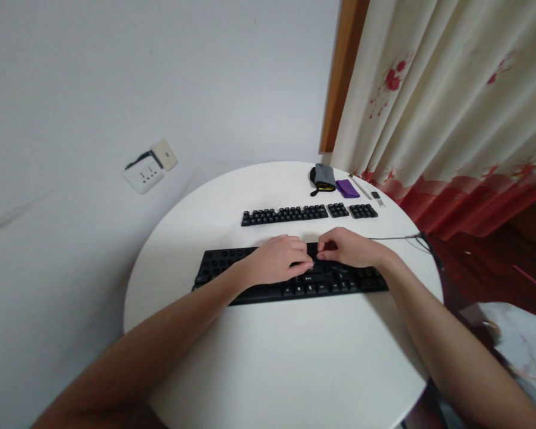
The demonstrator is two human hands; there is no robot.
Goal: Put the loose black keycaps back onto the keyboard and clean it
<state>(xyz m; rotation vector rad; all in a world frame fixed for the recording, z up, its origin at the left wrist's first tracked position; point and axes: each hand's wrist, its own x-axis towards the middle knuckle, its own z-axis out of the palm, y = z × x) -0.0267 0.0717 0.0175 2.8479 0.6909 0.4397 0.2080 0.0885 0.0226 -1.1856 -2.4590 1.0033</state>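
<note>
A black keyboard (312, 289) lies on the white round table, partly covered by both hands and forearms. On its left part many key positions look bare of keycaps, while keycaps sit along the front row. My left hand (279, 257) rests over the middle of the keyboard, fingers curled and thumb drawn in. Close beside it, my right hand (345, 247) has thumb and forefinger pinched just above the keys. Whatever either hand's fingertips hold is too small or hidden to name. Behind the keyboard, loose black keycaps (286, 215) are lined up in rows.
Farther back on the table (295, 351) lie a grey pouch (325, 176), a purple cloth (347, 189), a thin white stick (361, 187) and a small USB stick (377, 198). A cable (395, 238) runs to the right edge. Wall and curtain (438, 89) border the table.
</note>
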